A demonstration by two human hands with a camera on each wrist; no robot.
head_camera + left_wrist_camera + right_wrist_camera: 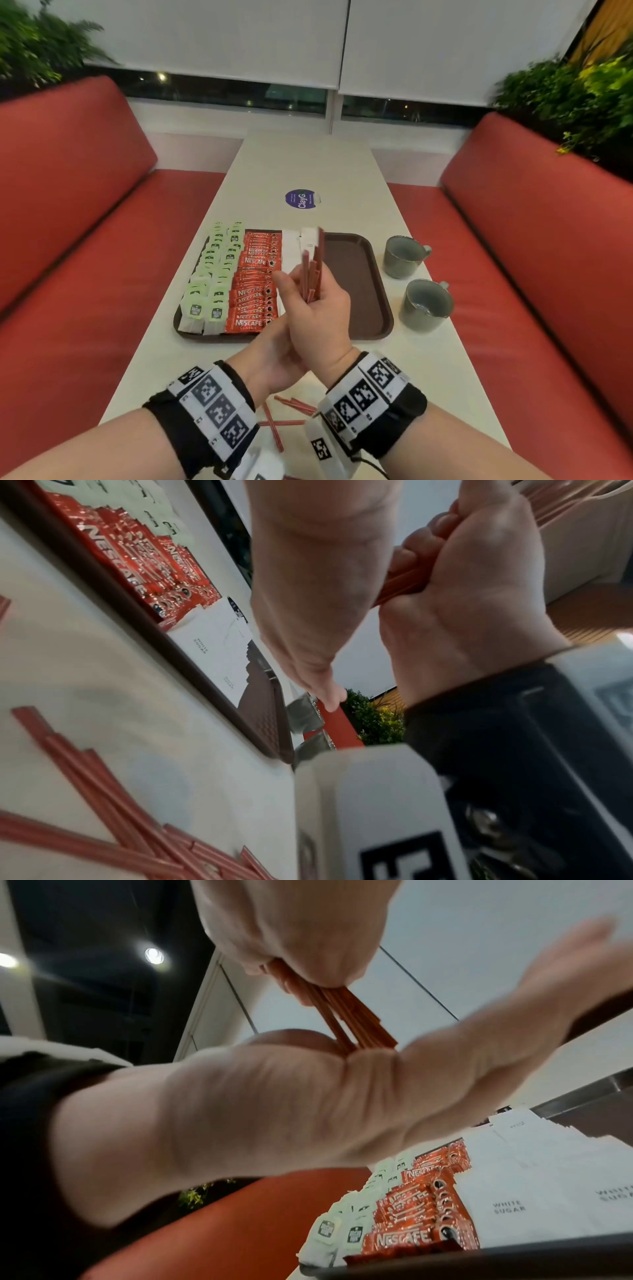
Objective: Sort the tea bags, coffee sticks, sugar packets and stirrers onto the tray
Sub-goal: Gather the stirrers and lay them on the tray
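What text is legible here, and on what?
"NESCAFE CLASSIC": red coffee sticks on the tray.
"WHITE SUGAR": white sugar packets.
"ClayG": round purple sticker on the table; its small print is unreadable.
Tea bags: dark tag logo, too blurred to read.
Wristbands: square code markers only, no words.

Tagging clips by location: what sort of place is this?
Probably a café or canteen booth: red padded benches flank a narrow table, with a serving tray and two mugs.
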